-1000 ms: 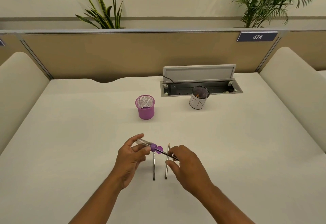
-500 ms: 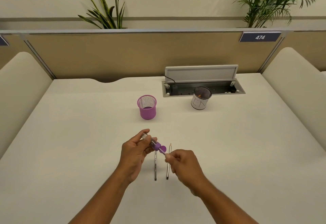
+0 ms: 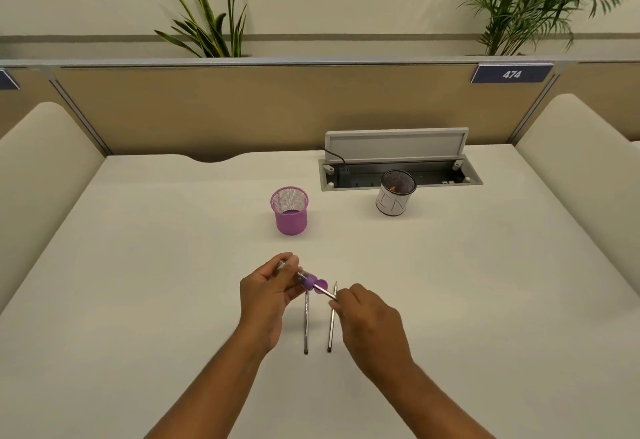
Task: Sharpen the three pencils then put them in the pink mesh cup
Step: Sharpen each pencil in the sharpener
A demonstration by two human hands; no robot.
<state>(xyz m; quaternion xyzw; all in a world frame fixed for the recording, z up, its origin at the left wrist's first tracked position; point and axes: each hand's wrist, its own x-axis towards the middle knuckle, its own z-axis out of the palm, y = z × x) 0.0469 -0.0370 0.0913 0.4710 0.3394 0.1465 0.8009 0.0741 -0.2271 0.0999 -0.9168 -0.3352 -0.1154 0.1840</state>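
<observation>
One beige partition [image 3: 242,109] backs the white surface [image 3: 138,300]. Left grip [image 3: 266,295] clasps a clear-barrelled purple sharpener [image 3: 311,283]; right grip [image 3: 367,317] pinches a slim grey pencil [image 3: 325,292], its tip hidden inside. Second pencil [image 3: 306,328] and third pencil [image 3: 331,331] lie beneath. Pink mesh cup [image 3: 290,212] stands beyond.

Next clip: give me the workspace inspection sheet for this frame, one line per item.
Surface: white desk, no spills seen.
Job's things: pink mesh cup upright, no pencils inside; left loose pencil and right loose pencil lie parallel on the desk.
Clutter: white cup in front of the cable box, contents unclear.
Grips: left hand holds the purple sharpener; right hand pinches the held pencil, tip in the sharpener.
Cables: black cable enters the open cable box.
Surroundings: tan partition, 474 label, snake plant and palm behind.
</observation>
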